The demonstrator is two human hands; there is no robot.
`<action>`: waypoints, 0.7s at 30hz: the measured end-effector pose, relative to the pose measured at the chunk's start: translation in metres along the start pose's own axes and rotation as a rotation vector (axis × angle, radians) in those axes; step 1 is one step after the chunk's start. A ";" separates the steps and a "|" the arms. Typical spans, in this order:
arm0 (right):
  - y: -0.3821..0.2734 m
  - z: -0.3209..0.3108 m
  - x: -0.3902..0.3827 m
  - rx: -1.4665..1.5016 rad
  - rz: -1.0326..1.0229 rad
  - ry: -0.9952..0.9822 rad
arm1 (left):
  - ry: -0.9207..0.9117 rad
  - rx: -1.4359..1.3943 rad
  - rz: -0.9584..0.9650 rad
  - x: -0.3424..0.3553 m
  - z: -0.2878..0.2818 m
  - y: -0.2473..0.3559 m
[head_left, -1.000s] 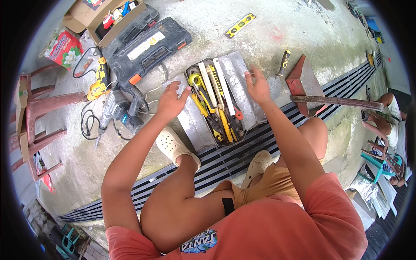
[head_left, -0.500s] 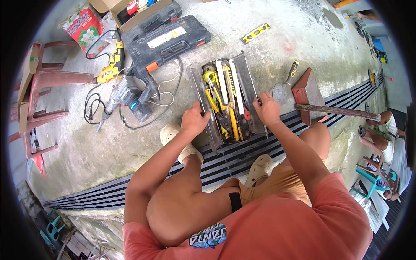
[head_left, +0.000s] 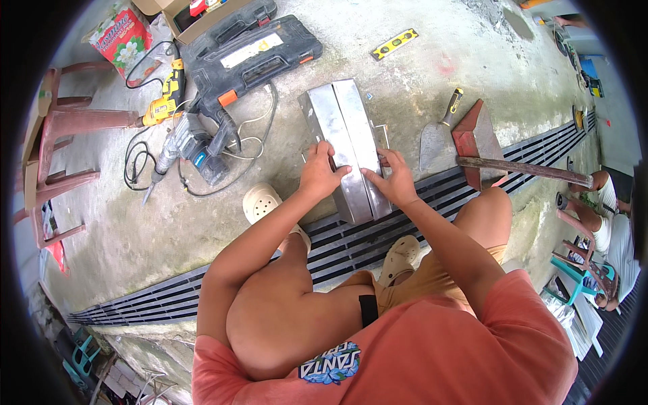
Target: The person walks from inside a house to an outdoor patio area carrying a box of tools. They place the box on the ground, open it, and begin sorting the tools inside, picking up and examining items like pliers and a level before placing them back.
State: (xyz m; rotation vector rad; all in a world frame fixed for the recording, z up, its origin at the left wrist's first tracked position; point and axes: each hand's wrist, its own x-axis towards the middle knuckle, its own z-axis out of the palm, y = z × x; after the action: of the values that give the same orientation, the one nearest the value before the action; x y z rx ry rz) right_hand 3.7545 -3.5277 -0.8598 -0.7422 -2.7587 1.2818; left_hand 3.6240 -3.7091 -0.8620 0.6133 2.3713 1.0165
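Note:
A grey metal toolbox (head_left: 351, 135) stands in front of me across the edge of the drain grate. Its two lid halves meet along the middle with a thin dark seam, so the tools inside are hidden. My left hand (head_left: 322, 173) grips the left lid half, thumb on top and fingers curled at its outer side. On the right lid half, my right hand (head_left: 393, 179) has the same kind of grip, its thumb near the seam. A thin wire handle (head_left: 385, 135) sticks out at the box's right side.
Left of the box lie a grey demolition hammer (head_left: 197, 152), a yellow drill (head_left: 165, 101) and looped cables. Behind them is a black tool case (head_left: 253, 57). A spirit level (head_left: 394, 44), a trowel (head_left: 439, 138) and a wooden-handled hoe (head_left: 526, 172) lie to the right. A drain grate (head_left: 270, 270) crosses the floor.
Both lid halves of the toolbox have swung inward and now cover the tools. My hands have come closer together, up onto the lids.

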 end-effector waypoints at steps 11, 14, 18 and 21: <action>-0.038 0.133 -0.072 -0.203 -0.029 0.228 | -0.123 -0.199 -0.024 -0.052 -0.016 -0.105; -0.010 0.088 -0.061 -0.207 -0.020 0.293 | -0.045 -0.261 0.052 -0.018 0.010 -0.036; 0.023 -0.001 -0.029 -0.085 -0.041 0.057 | -0.222 -0.248 -0.192 0.012 0.006 0.015; 0.040 -0.033 0.006 0.106 0.048 -0.041 | -0.297 -0.219 0.098 0.017 -0.011 -0.008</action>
State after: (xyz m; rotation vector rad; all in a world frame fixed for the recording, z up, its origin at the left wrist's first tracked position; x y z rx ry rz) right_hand 3.7727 -3.4793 -0.8681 -0.7871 -2.6942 1.4560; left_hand 3.6028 -3.7109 -0.8658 0.7459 1.9593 1.1230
